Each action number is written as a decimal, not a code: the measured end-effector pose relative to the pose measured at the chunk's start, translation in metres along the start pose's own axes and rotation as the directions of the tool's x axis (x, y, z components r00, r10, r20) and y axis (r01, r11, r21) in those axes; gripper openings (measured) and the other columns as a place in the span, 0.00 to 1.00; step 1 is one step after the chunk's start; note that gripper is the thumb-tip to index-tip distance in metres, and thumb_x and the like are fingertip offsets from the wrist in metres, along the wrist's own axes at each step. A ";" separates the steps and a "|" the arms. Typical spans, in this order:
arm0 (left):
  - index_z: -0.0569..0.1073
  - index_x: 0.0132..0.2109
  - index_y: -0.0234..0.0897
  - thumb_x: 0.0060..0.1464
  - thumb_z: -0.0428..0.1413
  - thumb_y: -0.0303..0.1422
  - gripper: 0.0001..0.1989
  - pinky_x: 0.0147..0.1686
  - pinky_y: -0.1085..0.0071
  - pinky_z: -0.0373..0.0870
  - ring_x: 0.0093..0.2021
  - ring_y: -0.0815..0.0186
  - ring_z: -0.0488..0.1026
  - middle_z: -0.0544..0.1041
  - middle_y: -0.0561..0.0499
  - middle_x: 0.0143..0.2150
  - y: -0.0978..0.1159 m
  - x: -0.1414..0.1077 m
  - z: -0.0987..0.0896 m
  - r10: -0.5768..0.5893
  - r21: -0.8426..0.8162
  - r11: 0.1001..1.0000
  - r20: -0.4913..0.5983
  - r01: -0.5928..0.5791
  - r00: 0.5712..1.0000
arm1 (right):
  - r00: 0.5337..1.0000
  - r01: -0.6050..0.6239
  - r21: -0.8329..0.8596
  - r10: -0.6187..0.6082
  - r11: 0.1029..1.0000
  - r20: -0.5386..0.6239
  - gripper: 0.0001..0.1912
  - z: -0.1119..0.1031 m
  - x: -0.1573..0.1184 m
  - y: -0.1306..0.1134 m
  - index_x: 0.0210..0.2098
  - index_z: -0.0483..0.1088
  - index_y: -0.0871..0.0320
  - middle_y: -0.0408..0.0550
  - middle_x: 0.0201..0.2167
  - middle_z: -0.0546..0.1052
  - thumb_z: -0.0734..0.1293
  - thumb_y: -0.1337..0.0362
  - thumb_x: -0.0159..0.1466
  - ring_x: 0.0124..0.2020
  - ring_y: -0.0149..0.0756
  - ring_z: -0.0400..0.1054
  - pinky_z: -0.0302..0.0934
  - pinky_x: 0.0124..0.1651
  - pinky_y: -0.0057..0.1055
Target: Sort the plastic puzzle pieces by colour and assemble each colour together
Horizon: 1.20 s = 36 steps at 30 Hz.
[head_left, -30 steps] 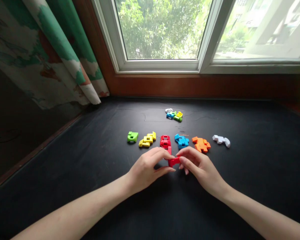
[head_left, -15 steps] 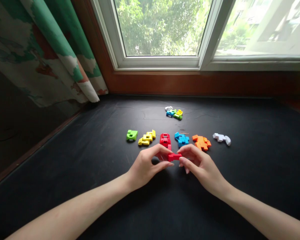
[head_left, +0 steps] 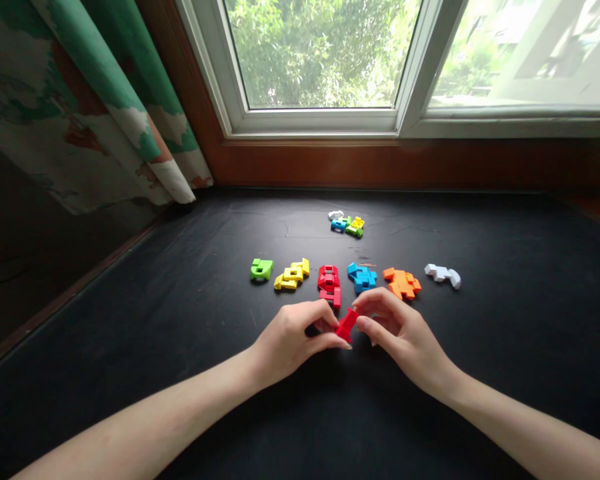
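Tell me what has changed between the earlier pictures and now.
The held red piece has turned from nearly level to a steep slant, its upper end toward the right hand. The left hand has drawn slightly back, uncovering more of the red cluster. Nothing was visibly taken up or let go. The yellow cluster, blue cluster and orange cluster stayed put.

Between left hand (head_left: pixel 297 333) and right hand (head_left: pixel 403 333), passage is blocked by a red piece (head_left: pixel 348 325). Ahead, a row of pieces (head_left: pixel 363 277) is met, parted by narrow gaps; free table (head_left: pixel 300 427) is found beyond both row ends.
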<state>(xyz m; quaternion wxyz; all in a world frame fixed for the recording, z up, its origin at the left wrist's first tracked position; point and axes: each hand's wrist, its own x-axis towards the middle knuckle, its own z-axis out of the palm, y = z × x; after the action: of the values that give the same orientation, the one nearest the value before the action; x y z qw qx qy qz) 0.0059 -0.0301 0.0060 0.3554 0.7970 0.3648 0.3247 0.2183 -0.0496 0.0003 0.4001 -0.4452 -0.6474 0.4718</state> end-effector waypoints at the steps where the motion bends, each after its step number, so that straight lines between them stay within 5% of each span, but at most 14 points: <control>1: 0.73 0.32 0.36 0.57 0.62 0.39 0.12 0.30 0.74 0.71 0.28 0.68 0.74 0.77 0.54 0.28 -0.001 -0.001 0.000 0.030 0.048 0.998 0.004 -0.030 1.000 | 1.000 0.004 -0.001 -0.004 1.000 -0.002 0.11 0.000 0.000 0.000 0.41 0.69 0.55 0.46 0.39 0.75 0.67 0.54 0.66 0.36 0.35 0.73 0.67 0.31 0.26; 8: 0.76 0.37 0.34 0.64 0.55 0.35 0.10 0.31 0.75 0.69 0.30 0.67 0.75 0.79 0.50 0.31 -0.006 -0.003 0.000 0.174 0.205 0.963 0.007 -0.172 0.985 | 0.998 0.049 0.013 -0.050 0.999 0.045 0.09 0.000 0.001 -0.001 0.44 0.68 0.54 0.46 0.41 0.75 0.67 0.58 0.67 0.39 0.35 0.72 0.69 0.39 0.28; 27: 0.73 0.39 0.34 0.60 0.58 0.28 0.01 0.31 0.76 0.68 0.28 0.69 0.74 0.78 0.54 0.28 -0.009 -0.002 -0.001 0.124 0.178 0.975 0.071 -0.135 0.990 | 0.995 0.045 -0.039 -0.041 0.998 0.095 0.15 -0.001 -0.001 -0.001 0.54 0.67 0.51 0.46 0.47 0.75 0.65 0.62 0.68 0.43 0.35 0.71 0.67 0.43 0.29; 36: 0.69 0.42 0.35 0.58 0.55 0.23 0.06 0.39 0.74 0.71 0.35 0.69 0.72 0.75 0.51 0.37 -0.002 -0.002 -0.002 0.158 0.167 0.976 -0.105 -0.140 0.982 | 0.995 0.015 0.065 -0.022 0.998 0.098 0.15 -0.003 0.000 0.000 0.54 0.66 0.50 0.46 0.46 0.74 0.65 0.62 0.69 0.45 0.36 0.70 0.66 0.44 0.29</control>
<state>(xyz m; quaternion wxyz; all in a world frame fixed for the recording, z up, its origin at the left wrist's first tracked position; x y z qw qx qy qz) 0.0027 -0.0299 0.0047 0.2431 0.8275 0.3489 0.3667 0.2213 -0.0486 0.0008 0.3862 -0.4022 -0.6550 0.5100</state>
